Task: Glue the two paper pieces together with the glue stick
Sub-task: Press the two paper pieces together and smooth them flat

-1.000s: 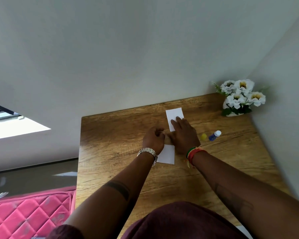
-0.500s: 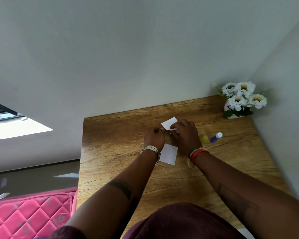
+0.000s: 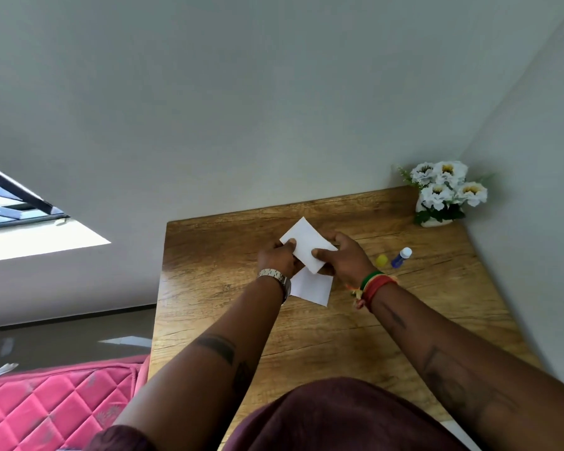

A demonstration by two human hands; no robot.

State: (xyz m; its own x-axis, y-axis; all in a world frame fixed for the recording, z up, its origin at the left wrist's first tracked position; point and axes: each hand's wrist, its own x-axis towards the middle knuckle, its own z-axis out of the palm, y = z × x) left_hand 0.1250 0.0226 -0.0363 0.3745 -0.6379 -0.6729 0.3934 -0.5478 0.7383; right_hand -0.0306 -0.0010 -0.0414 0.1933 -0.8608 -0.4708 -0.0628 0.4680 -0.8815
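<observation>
A white paper piece (image 3: 305, 242) is lifted above the wooden table (image 3: 404, 320), tilted like a diamond. My left hand (image 3: 279, 257) pinches its left edge and my right hand (image 3: 342, 255) grips its right and lower edge. The second white paper piece (image 3: 313, 286) lies flat on the table just below both hands, partly hidden by them. The glue stick (image 3: 401, 257), blue with a white end, lies on the table right of my right hand. Its yellow cap (image 3: 382, 261) sits beside it.
A white pot of white flowers (image 3: 443, 193) stands in the far right corner against the wall. The wall runs along the table's right side. A pink quilted mattress (image 3: 46, 408) lies on the floor at lower left.
The far paper piece lay flat under my right hand; both hands have since picked it up and turned it above the other piece.
</observation>
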